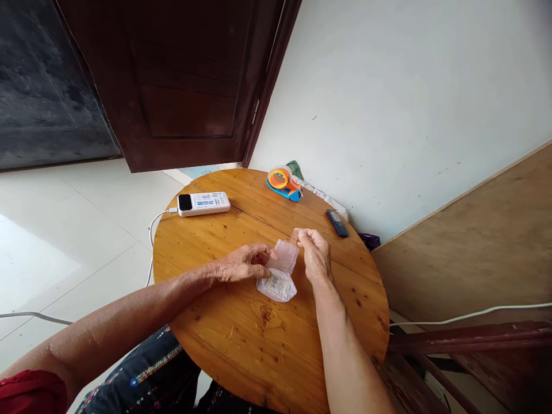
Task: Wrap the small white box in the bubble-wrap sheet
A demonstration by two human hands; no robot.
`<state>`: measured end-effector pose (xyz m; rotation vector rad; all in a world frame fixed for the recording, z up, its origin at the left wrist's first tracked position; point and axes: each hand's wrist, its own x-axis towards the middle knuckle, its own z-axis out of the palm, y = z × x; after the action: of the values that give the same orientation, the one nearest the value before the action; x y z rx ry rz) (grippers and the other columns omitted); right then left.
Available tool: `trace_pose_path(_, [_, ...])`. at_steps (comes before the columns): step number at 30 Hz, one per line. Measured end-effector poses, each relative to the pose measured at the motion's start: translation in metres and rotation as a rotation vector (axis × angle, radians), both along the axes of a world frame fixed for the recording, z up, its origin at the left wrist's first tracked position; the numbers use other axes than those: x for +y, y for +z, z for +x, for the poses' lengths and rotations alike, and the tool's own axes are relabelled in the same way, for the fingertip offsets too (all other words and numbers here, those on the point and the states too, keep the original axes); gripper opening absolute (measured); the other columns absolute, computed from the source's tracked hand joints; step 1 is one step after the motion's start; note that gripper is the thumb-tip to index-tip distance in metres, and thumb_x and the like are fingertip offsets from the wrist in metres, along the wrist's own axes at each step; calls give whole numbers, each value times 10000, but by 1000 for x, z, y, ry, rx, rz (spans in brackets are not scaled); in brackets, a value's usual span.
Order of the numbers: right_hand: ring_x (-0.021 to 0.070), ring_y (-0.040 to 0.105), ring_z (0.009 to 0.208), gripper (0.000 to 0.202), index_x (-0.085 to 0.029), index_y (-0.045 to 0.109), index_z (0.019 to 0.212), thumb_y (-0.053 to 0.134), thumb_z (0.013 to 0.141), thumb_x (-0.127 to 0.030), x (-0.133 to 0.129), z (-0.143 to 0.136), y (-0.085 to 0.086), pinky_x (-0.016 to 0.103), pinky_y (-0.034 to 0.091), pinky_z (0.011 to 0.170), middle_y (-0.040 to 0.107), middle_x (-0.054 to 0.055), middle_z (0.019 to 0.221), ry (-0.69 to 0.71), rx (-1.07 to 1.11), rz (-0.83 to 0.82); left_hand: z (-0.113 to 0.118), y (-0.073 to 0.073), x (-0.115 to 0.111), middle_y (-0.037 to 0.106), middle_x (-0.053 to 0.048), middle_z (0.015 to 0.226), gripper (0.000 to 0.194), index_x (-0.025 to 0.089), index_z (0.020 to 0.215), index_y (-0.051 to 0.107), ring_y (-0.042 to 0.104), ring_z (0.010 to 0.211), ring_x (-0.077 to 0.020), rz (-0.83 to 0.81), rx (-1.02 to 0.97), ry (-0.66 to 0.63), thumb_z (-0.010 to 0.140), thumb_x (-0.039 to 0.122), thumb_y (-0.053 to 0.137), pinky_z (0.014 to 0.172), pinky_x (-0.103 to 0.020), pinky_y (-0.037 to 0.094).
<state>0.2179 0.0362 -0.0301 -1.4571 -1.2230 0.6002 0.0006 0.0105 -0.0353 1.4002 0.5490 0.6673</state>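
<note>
A clear bubble-wrap pouch (pixel 276 286) with a pale labelled item inside lies on the round wooden table (pixel 241 339). Its pinkish flap (pixel 285 256) extends from the far side. My left hand (pixel 245 263) rests at the pouch's left edge, with fingers apart and the thumb on the wrap. To the right of the flap, my right hand (pixel 315 253) is closed in a pinch on a thin strip (pixel 294 236) at the flap's upper corner.
A white power bank (pixel 204 204) with a cable sits at the back left. An orange and blue tape dispenser (pixel 284 183) stands at the far edge. A dark object (pixel 337 223) lies at the right edge, near the white wall (pixel 388 103).
</note>
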Motion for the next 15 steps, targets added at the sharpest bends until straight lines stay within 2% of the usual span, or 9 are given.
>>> trace_pose_path(3, [216,657,812,344,-185,637,851,618,769,-518,-8,1,-2,323,497,676,709,68,869,-35,6,31,1,-1,4,643,-19,891,500,154,1181,596,591,829,-187,-31,3,-8,692,239,663,768,-311,451])
trace_pose_path(6, [136,596,587,294,-199,626,900,618,813,-480,-23,-1,15,254,450,541,652,-5,735,-5,46,110,-1,4,5,682,-41,980,556,159,1257,603,611,902,-229,-29,26,22,715,276,649,813,-339,457])
trace_pose_path(8, [105,537,495,256,-202,623,834,628,830,-457,-34,-5,29,228,413,479,601,-35,638,152,49,89,-4,8,5,693,-56,1015,593,146,1285,600,614,942,-252,-35,67,70,715,301,654,843,-355,457])
trace_pose_path(11, [107,531,470,274,-200,604,732,633,839,-450,-45,-12,41,231,416,459,584,-32,584,461,-35,-129,-6,12,4,707,-80,1072,616,125,1278,616,609,1038,-292,-40,58,113,690,300,664,932,-393,438])
trace_pose_path(13, [118,545,484,273,-202,582,698,633,829,-435,-46,-16,41,246,436,480,584,-29,589,535,-106,-232,-5,11,5,718,-83,1084,581,128,1236,647,605,1083,-309,-70,10,131,677,284,664,981,-413,420])
trace_pose_path(15, [131,559,515,257,-207,567,699,630,814,-427,-44,-18,35,261,450,515,589,-25,605,502,-176,-255,-4,8,5,723,-80,1111,546,140,1197,672,601,1116,-317,-114,-43,152,665,263,666,1009,-424,407])
